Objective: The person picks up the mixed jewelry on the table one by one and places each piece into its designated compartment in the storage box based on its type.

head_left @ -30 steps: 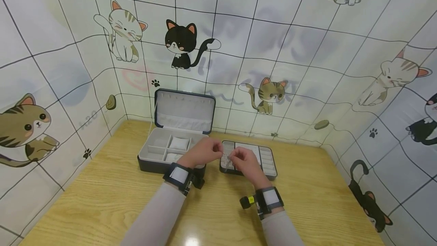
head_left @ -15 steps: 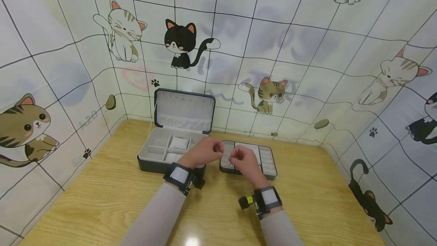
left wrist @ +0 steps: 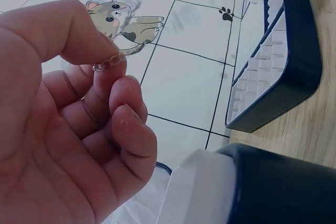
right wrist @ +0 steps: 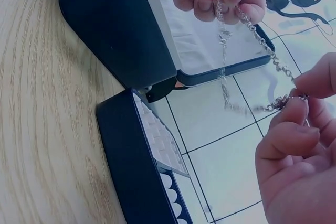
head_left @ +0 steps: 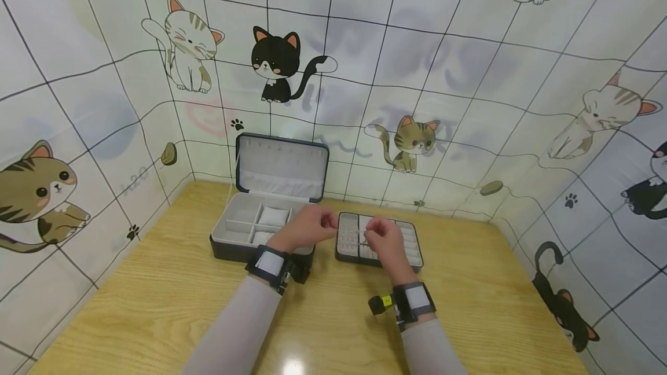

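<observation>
Near the centre of the head view, above the grey tray (head_left: pixel 411 259), left hand (head_left: pixel 307 227) and right hand (head_left: pixel 383 239) each pinch an end of a thin silver chain (right wrist: pixel 257 35). It looks light, limp, tangle-prone; grip by the ends.

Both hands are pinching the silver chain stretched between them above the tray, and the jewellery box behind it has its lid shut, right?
Not quite: the jewellery box has its lid raised, as the head view shows. The rest holds: the left hand and the right hand each pinch the silver chain, stretched between them above the tray.
</observation>
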Tool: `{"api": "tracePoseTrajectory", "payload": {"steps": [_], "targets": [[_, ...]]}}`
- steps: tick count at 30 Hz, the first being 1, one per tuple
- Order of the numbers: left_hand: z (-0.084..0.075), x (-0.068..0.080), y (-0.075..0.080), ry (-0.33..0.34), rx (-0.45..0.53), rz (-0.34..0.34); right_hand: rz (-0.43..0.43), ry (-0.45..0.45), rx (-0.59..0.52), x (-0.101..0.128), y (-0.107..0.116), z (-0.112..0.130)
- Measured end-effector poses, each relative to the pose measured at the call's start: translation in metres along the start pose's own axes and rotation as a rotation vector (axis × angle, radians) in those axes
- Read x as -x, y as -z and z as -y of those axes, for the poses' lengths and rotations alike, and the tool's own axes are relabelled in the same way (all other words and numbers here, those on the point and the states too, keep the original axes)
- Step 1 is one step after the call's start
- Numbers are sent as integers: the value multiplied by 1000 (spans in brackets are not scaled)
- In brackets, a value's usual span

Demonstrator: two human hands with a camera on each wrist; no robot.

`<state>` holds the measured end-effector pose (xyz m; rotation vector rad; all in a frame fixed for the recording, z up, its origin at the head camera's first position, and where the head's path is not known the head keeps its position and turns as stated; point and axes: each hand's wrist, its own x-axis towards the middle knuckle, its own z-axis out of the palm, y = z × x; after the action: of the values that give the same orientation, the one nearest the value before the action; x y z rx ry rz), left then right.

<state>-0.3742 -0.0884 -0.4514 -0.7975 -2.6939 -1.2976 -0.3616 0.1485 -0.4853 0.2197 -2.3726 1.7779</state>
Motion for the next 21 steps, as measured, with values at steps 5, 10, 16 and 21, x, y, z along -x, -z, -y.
{"api": "tracePoseTrajectory", "payload": {"steps": [5, 10, 16, 21], "targets": [[0, 1, 4, 18, 5, -4, -12, -7, -64, 2, 3, 0], [2, 0, 7, 29, 21, -28, -21, -43, -71, 3, 5, 4], [4, 0, 7, 49, 54, -42, -5, -82, -58, -1, 4, -2], [5, 0, 5, 28, 82, -70, 21, -116, -15, -2, -1, -5]]}}
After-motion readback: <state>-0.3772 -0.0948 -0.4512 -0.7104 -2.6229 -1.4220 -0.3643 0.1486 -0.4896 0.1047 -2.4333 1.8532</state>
